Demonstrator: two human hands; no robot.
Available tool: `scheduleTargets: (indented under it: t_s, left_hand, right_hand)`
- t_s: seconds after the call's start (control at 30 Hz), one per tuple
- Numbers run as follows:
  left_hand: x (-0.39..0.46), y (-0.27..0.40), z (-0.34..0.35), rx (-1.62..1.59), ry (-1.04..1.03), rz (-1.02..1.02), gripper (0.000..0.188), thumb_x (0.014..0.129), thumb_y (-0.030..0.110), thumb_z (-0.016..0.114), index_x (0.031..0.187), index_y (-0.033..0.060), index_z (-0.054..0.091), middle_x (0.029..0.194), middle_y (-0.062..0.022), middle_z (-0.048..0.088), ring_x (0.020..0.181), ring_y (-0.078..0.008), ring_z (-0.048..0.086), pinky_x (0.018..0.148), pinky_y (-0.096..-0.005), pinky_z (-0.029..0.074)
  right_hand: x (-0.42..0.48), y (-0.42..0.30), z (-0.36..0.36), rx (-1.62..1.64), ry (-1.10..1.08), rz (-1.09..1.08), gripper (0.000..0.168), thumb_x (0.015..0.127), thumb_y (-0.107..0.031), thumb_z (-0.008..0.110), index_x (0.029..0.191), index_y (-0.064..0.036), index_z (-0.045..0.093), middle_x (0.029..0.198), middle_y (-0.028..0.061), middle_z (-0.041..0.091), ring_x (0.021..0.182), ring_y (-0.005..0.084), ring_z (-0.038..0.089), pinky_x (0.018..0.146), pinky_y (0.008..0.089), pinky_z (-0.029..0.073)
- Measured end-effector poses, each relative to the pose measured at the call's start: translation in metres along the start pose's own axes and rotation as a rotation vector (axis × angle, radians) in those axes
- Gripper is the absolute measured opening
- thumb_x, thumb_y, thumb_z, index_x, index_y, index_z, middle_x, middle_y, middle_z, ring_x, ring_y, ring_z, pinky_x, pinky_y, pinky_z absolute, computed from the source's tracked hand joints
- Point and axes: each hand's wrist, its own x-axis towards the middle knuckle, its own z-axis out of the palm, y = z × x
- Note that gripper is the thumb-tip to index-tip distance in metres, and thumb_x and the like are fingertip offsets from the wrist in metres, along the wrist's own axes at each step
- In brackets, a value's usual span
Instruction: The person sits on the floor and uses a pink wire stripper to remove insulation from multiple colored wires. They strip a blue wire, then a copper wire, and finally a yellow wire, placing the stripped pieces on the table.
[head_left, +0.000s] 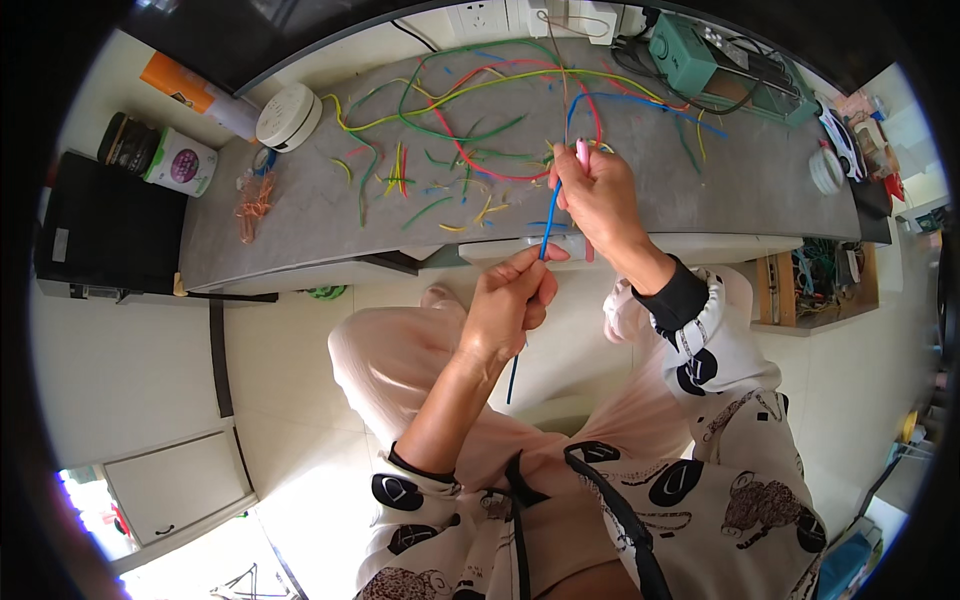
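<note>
My left hand (510, 300) pinches a length of blue insulated wire (551, 210) in front of the desk edge. Below that hand the wire's dark tail hangs down over my lap. Higher up, my right hand (600, 191) grips the same wire, along with a slim pink-handled tool (583, 155); its blade or working end is hidden by the fingers. A thin bare copper strand (563, 90) runs up from the right hand towards the wall sockets. Behind the hands lie long loose pieces of yellow wire (517, 77), red wire (450, 135) and green wire (403, 105).
Scraps of coloured insulation (397, 172) litter the grey desktop (300, 217). A copper wire bundle (255, 206) lies left, near a round white device (289, 118). A green machine (727, 71) stands back right. An open drawer (817, 285) with cables sits below the desk's right side.
</note>
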Motion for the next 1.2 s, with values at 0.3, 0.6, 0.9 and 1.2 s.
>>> scheduleTargets:
  t_s: [0.3,0.6,0.9,1.2]
  left_hand:
    - [0.0,-0.011,0.003,-0.037,-0.012,0.077,0.019,0.094,0.012,0.04,0.105,0.0055,0.055,0.061,0.0017,0.042,0.042,-0.0031,0.02,0.039,-0.0186,0.015]
    - [0.0,-0.002,-0.013,-0.229,-0.032,-0.061,0.022,0.095,0.018,0.041,0.103,0.0026,0.054,0.069,0.002,0.047,0.044,-0.0024,0.023,0.039,-0.018,0.017]
    - [0.013,-0.014,-0.03,-0.241,0.088,-0.138,0.02,0.094,0.026,0.045,0.093,0.0082,0.054,0.059,0.006,0.036,0.046,-0.0041,0.025,0.041,-0.0209,0.02]
    - [0.029,-0.024,-0.017,-0.015,0.317,-0.065,0.022,0.092,0.027,0.049,0.093,0.0074,0.059,0.052,0.0084,0.027,0.043,-0.0037,0.02,0.04,-0.0208,0.016]
  right_hand:
    - [0.005,0.001,-0.002,0.043,-0.038,0.157,0.035,0.087,-0.025,0.053,0.06,-0.003,0.057,0.047,0.0022,0.05,0.04,0.0092,0.044,0.04,0.0273,0.035]
    - [0.02,0.022,-0.008,0.277,-0.305,0.426,0.032,0.085,-0.031,0.06,0.07,-0.003,0.058,0.054,-0.0009,0.048,0.041,0.0041,0.035,0.037,0.0202,0.025]
    - [0.005,0.032,-0.034,-0.332,-0.229,-0.21,0.017,0.089,-0.019,0.048,0.09,-0.003,0.054,0.068,0.01,0.061,0.058,0.024,0.057,0.054,0.037,0.042]
    - [-0.005,0.024,-0.04,-0.58,-0.145,-0.503,0.022,0.084,-0.024,0.058,0.097,-0.006,0.058,0.08,0.0139,0.064,0.069,0.0316,0.06,0.058,0.0373,0.047]
